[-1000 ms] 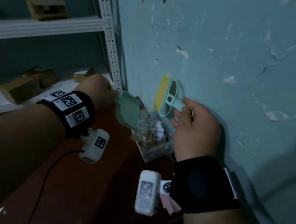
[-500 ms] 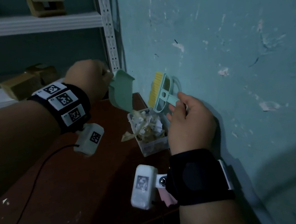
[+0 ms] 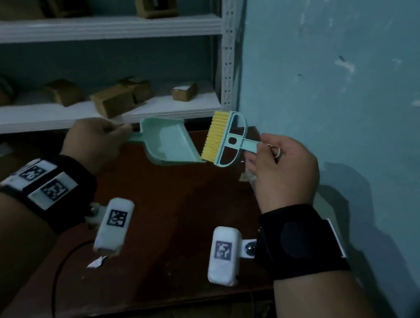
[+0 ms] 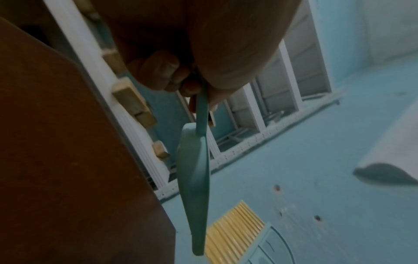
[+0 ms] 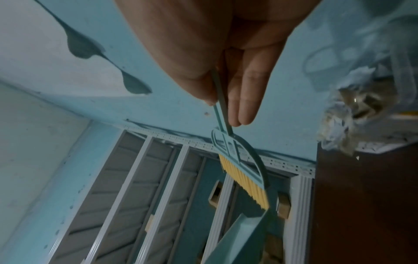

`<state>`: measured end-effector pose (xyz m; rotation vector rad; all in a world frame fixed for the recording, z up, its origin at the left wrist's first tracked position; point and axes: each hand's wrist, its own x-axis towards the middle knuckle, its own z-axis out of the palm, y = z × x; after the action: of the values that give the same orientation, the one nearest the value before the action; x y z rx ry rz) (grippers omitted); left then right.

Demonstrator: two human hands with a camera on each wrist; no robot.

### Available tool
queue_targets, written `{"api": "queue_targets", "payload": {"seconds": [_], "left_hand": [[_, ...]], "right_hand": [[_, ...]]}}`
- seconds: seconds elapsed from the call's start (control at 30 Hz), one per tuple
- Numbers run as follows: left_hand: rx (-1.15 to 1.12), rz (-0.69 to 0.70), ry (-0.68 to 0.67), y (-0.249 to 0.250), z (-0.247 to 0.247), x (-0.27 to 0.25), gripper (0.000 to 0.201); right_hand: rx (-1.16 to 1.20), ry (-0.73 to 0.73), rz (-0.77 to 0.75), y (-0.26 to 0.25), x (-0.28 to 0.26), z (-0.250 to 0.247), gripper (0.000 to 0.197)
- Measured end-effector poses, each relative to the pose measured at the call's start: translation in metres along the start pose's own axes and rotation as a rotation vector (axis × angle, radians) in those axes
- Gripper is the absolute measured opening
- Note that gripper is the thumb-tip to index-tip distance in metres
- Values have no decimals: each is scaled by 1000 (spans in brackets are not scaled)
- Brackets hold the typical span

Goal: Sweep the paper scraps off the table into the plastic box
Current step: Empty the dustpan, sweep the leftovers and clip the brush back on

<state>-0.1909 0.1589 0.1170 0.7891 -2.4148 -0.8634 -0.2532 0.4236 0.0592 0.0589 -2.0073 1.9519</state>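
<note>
My left hand (image 3: 96, 143) grips the handle of a small mint-green dustpan (image 3: 171, 145), held above the far end of the brown table (image 3: 160, 235); the dustpan (image 4: 194, 178) shows edge-on in the left wrist view. My right hand (image 3: 279, 167) pinches the handle of a mint brush with yellow bristles (image 3: 227, 139), whose bristles touch the pan's open lip. The brush (image 5: 244, 171) hangs below my fingers in the right wrist view. The clear plastic box of paper scraps (image 5: 361, 107) is mostly hidden behind my right hand in the head view. One white scrap (image 3: 97, 262) lies on the table.
A teal wall (image 3: 356, 80) runs along the table's right side. White shelving (image 3: 100, 30) with several small cardboard boxes (image 3: 114, 99) stands behind the table. A black cable (image 3: 56, 287) crosses the table's near left.
The dustpan has turned from tipped over the box to nearly level, away from it. The brush has come against the pan's lip. The view has swung up and the box is now behind my right hand.
</note>
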Motion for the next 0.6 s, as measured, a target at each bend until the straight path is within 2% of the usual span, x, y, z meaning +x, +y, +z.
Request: {"api": "queue_targets", "payload": {"seconds": [0.17, 0.3, 0.43, 0.6], "left_hand": [[-129, -225, 69, -90, -57, -36, 41], [-202, -350, 137, -148, -87, -61, 43], [-236, -453, 211, -188, -101, -89, 41], [-237, -564, 208, -226, -112, -115, 36]], "right_hand": [[-35, -105, -18, 0, -35, 41, 16], [-148, -216, -71, 4, -62, 70, 19], [-412, -365, -286, 0, -89, 92, 28], [-737, -562, -658, -9, -115, 119, 27]]}}
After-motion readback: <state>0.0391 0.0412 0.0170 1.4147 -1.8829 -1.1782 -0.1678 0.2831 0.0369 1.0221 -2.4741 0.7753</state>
